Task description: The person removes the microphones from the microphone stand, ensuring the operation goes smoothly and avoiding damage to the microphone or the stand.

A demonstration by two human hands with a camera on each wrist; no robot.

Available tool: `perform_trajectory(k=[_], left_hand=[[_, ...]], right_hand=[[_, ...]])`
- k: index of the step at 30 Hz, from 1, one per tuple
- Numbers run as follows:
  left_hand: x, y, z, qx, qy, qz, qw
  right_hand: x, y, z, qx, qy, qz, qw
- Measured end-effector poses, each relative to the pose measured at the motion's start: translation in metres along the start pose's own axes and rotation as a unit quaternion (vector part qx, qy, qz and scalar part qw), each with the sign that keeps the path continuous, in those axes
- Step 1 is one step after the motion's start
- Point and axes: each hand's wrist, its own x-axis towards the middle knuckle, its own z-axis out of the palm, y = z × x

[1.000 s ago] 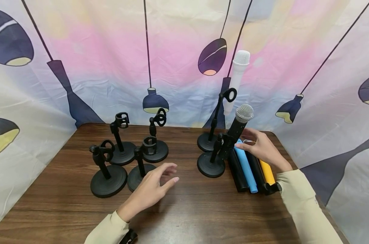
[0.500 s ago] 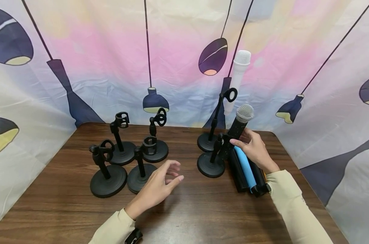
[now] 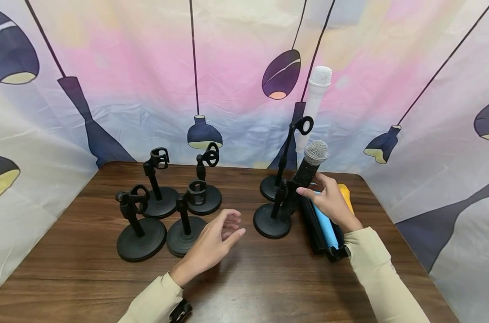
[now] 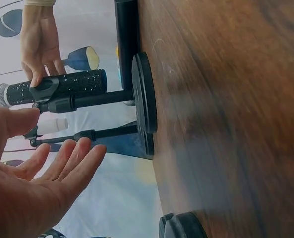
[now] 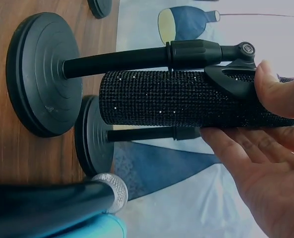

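Note:
My right hand [image 3: 332, 204] holds a black microphone [image 3: 304, 176] with a silver mesh head, tilted in the clip of a black desk stand [image 3: 272, 222]. In the right wrist view, the thumb lies at the clip and the fingers lie along the other side of the studded microphone body [image 5: 151, 99]. My left hand [image 3: 210, 244] hovers above the table with fingers loosely bent and nothing in them, beside a stand without a microphone [image 3: 184, 233]. Behind the black microphone, a white microphone [image 3: 316, 92] leans in another stand [image 3: 283, 161].
To the right lie a black microphone [image 3: 312, 229], a blue one [image 3: 326, 228] and a yellow one [image 3: 345, 194], partly hidden by the right arm. Several bare stands, including a front-left one [image 3: 141, 240], stand on the wooden table [image 3: 244, 287]. A printed cloth [image 3: 244, 67] hangs behind.
My right hand has moved left from the lying microphones and taken hold of the black microphone. That microphone and its stand have shifted slightly left. My left hand has moved slightly right.

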Motion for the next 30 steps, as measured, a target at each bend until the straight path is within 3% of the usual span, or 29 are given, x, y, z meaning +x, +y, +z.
perform_trajectory(k=[7, 11, 23, 30], left_hand=[[0.005, 0.004, 0.002, 0.012, 0.001, 0.01, 0.9999], [0.01, 0.006, 0.002, 0.01, 0.001, 0.016, 0.9998], [0.035, 0.028, 0.009, -0.003, 0.012, 0.06, 0.9981], [0.049, 0.034, 0.009, 0.034, 0.035, 0.089, 0.9948]], right_hand=[[-0.005, -0.009, 0.01, 0.001, -0.007, 0.0, 1.0], [-0.008, -0.016, 0.018, 0.03, -0.024, -0.008, 0.999], [-0.013, -0.03, 0.04, 0.058, -0.04, -0.034, 0.997], [-0.014, -0.035, 0.053, 0.07, -0.041, -0.068, 0.994]])
